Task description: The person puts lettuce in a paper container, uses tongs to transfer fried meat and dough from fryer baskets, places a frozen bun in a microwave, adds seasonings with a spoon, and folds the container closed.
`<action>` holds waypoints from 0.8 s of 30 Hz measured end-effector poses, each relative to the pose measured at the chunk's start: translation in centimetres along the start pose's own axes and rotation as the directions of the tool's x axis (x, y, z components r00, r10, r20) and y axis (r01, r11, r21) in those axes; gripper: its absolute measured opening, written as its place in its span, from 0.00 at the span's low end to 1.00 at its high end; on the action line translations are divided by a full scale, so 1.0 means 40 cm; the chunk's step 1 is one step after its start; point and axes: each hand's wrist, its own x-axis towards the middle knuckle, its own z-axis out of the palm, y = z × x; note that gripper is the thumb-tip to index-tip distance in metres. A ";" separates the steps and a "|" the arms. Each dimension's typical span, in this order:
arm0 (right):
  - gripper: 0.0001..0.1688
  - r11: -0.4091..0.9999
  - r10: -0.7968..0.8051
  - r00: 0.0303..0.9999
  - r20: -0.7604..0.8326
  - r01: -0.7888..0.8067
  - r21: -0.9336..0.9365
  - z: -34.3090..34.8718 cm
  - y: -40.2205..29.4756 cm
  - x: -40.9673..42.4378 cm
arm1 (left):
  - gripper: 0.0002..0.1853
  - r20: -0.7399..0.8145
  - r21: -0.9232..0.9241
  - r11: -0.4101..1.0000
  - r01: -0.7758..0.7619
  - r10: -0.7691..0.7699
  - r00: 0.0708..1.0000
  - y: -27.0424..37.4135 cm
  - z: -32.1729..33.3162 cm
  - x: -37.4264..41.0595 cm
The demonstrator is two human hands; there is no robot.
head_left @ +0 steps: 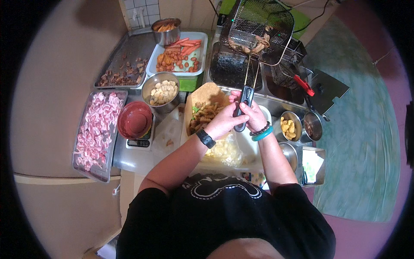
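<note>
Both my hands are around the black plastic handle [247, 94] of a wire fryer basket [249, 24]. My left hand [226, 120], with a black band at the wrist, holds the lower handle from the left. On the right side my right hand [255, 117] grips it, thumb across the top. The basket is tilted above the deep fryer and holds a few pieces of cooked food [260, 44], perhaps meat. Below my hands lies a kraft paper container [204, 91] of browned fried food [204, 118] with a green sprig. Close by is a clear plastic bag [226, 155] of pale yellow pieces.
The fryer's dark oil well [226, 68] lies ahead; a red-handled basket [303, 85] sits right. Leftward are a tray of raw sliced meat [98, 129], a red bowl [135, 119] on a scale [139, 143], and a white tray [204, 58] of sausages. Steel bowls [292, 129] stand right.
</note>
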 end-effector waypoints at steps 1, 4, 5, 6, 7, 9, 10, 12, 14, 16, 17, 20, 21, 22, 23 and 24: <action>0.29 0.997 -0.021 0.999 0.036 0.023 -0.074 -0.004 -0.014 0.008 | 0.14 0.091 -0.063 0.994 0.087 -0.081 0.993 0.022 0.000 0.004; 0.31 0.958 0.191 0.975 0.118 -0.158 -0.241 0.003 -0.087 0.012 | 0.12 0.192 -0.084 0.996 0.017 -0.001 0.981 0.034 -0.011 0.011; 0.32 0.900 0.342 0.926 0.162 -0.273 -0.340 -0.004 -0.121 0.013 | 0.11 0.184 -0.184 0.982 0.051 -0.016 0.983 0.037 -0.013 0.009; 0.32 0.849 0.302 0.938 0.172 -0.182 -0.495 -0.020 -0.132 0.026 | 0.11 0.147 -0.223 0.970 0.095 -0.063 0.987 0.047 -0.012 0.002; 0.30 0.766 0.203 0.973 0.111 -0.087 -0.636 -0.063 -0.130 0.041 | 0.12 0.111 -0.213 0.972 0.101 -0.079 0.991 0.042 -0.024 -0.007; 0.26 0.361 -0.030 0.999 -0.042 -0.029 -0.932 -0.167 -0.185 0.072 | 0.12 0.037 -0.186 0.977 0.108 -0.103 0.994 0.019 -0.054 -0.021; 0.24 0.045 -0.176 0.979 -0.105 -0.098 -0.994 -0.215 -0.235 0.088 | 0.12 0.022 -0.176 0.979 0.100 -0.097 0.995 0.017 -0.070 -0.031; 0.27 -0.493 -0.351 0.865 -0.358 -0.496 -0.715 -0.301 -0.323 0.103 | 0.10 0.007 -0.161 0.983 0.089 -0.089 0.996 0.020 -0.090 -0.046; 0.30 -0.468 -0.317 0.706 -0.633 -0.697 -0.543 -0.456 -0.359 0.107 | 0.09 0.000 -0.151 0.984 0.093 -0.094 0.996 0.037 -0.088 -0.048; 0.34 -0.572 -0.042 0.671 -0.740 -0.624 -0.533 -0.638 -0.372 0.113 | 0.09 0.018 -0.159 0.983 0.096 -0.095 0.995 0.066 -0.077 -0.039; 0.38 -0.593 0.026 0.726 -0.687 -0.542 -0.595 -0.649 -0.367 0.118 | 0.09 -0.005 -0.113 0.991 0.075 -0.076 0.997 0.070 -0.085 -0.040; 0.37 -0.464 0.115 0.605 -0.788 -0.668 -0.581 -0.602 -0.374 0.138 | 0.09 -0.050 0.011 0.996 0.087 -0.086 0.995 0.111 -0.096 -0.056; 0.35 -0.438 0.115 0.607 -0.786 -0.680 -0.589 -0.621 -0.365 0.153 | 0.10 -0.082 0.058 0.993 0.099 -0.094 0.992 0.113 -0.105 -0.058; 0.34 -0.445 0.071 0.636 -0.768 -0.669 -0.595 -0.627 -0.367 0.150 | 0.10 -0.081 0.059 0.994 0.093 -0.088 0.993 0.112 -0.110 -0.062; 0.32 -0.453 0.025 0.663 -0.748 -0.659 -0.600 -0.634 -0.370 0.147 | 0.10 -0.077 0.060 0.994 0.087 -0.082 0.994 0.112 -0.116 -0.066; 0.31 -0.462 -0.023 0.687 -0.727 -0.652 -0.602 -0.641 -0.374 0.139 | 0.10 -0.071 0.061 0.995 0.080 -0.076 0.995 0.111 -0.119 -0.069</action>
